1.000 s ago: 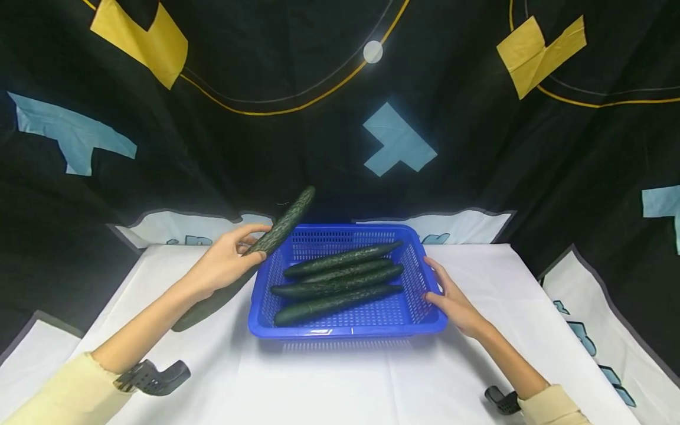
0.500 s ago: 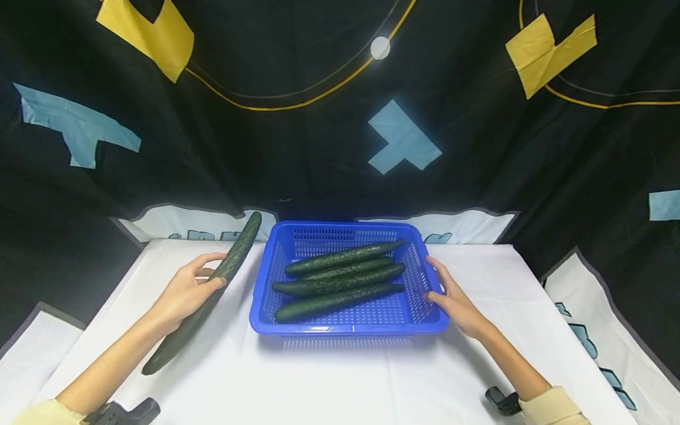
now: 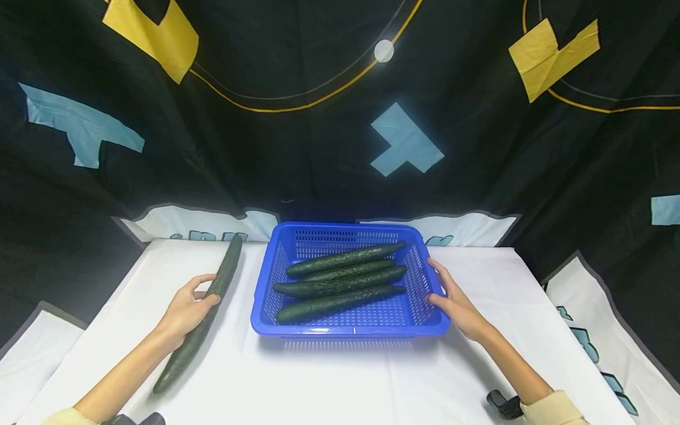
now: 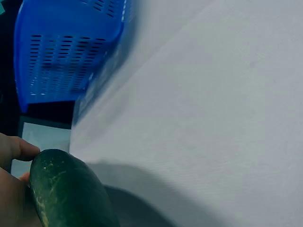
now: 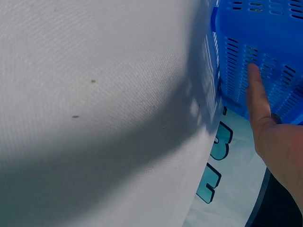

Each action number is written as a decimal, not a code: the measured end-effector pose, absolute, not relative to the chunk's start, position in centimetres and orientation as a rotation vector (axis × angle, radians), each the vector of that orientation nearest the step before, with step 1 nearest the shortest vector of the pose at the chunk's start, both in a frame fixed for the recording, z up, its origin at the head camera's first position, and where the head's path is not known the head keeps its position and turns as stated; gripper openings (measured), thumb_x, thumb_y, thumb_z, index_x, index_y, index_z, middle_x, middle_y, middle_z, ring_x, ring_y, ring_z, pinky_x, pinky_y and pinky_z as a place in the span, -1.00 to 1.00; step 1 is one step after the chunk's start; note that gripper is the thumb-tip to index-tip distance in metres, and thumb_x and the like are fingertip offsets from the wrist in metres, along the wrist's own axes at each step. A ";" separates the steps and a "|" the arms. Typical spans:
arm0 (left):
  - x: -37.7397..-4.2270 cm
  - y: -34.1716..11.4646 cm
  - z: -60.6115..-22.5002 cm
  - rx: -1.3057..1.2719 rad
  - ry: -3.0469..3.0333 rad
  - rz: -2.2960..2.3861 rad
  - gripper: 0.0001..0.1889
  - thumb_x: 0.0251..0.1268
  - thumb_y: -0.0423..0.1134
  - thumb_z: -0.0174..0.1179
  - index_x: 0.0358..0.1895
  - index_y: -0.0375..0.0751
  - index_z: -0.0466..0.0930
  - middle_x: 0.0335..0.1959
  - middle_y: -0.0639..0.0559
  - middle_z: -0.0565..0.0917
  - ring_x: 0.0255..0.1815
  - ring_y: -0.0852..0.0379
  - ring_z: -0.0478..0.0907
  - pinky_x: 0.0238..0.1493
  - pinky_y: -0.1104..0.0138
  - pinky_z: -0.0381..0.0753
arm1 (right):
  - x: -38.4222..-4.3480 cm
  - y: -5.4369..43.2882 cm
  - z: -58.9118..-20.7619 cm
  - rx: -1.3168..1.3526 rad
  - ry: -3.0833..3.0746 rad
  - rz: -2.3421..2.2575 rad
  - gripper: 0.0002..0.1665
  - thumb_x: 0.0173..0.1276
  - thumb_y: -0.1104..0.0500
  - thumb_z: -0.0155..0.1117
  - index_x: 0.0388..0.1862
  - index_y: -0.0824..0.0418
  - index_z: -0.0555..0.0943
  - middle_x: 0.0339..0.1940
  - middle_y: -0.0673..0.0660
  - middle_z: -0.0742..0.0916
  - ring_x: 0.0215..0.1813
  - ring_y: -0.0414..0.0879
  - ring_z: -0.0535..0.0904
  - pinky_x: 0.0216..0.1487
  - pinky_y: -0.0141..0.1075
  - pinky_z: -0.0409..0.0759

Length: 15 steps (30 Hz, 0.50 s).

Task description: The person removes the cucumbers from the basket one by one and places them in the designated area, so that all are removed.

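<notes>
Held in my left hand point(image 3: 187, 310) is a long dark green cucumber point(image 3: 225, 268), between the thumb and fingers, left of the basket. It slants low along the table's left side; whether it touches the cloth I cannot tell. In the left wrist view the cucumber's near end point(image 4: 71, 194) hides part of the hand. Several more cucumbers point(image 3: 340, 283) lie side by side in a blue perforated basket point(image 3: 347, 329). My right hand point(image 3: 458, 307) rests against the basket's right side, thumb and fingers spread. The right wrist view shows its straight thumb point(image 5: 257, 92) on the outer wall.
A white cloth point(image 3: 329, 378) covers the table under the basket. Behind it hangs a black curtain point(image 3: 297, 159) with yellow and light blue patches. White printed fabric point(image 3: 584, 330) drapes beyond the table's right edge.
My left hand has carried the cucumber from above the basket's left rim leftward and down toward the table's left side. The right hand and basket have stayed in place.
</notes>
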State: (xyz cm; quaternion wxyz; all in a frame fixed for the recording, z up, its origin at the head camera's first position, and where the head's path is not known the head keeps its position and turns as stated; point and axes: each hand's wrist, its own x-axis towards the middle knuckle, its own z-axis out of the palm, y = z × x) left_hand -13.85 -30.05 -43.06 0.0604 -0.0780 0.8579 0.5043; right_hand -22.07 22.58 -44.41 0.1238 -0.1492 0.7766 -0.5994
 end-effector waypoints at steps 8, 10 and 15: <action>-14.0 -30.2 -44.1 -0.274 2.556 1.517 -0.32 0.52 -0.31 -0.05 0.54 -0.45 -0.14 0.37 -0.69 0.09 0.34 -0.62 0.14 0.17 -0.43 0.24 | -22.1 22.6 -44.4 -0.436 2.274 -1.738 -0.02 0.34 0.38 0.05 0.65 0.12 -0.12 0.57 0.44 0.05 0.53 0.39 -0.01 0.39 0.26 0.09; -14.1 -30.2 -44.3 -0.283 2.569 1.504 -0.33 0.53 -0.30 -0.06 0.54 -0.45 -0.13 0.35 -0.69 0.14 0.31 -0.60 0.20 0.16 -0.39 0.31 | -22.1 22.6 -44.5 -0.439 2.271 -1.739 -0.02 0.34 0.38 0.04 0.65 0.12 -0.12 0.57 0.45 0.06 0.52 0.39 0.00 0.39 0.26 0.10; -14.3 -30.1 -44.7 -0.301 2.582 1.481 -0.33 0.54 -0.28 -0.07 0.55 -0.43 -0.13 0.33 -0.68 0.19 0.29 -0.58 0.25 0.15 -0.36 0.35 | -22.1 22.7 -44.6 -0.444 2.272 -1.738 -0.03 0.34 0.39 0.04 0.65 0.13 -0.12 0.58 0.44 0.05 0.53 0.39 -0.02 0.40 0.27 0.07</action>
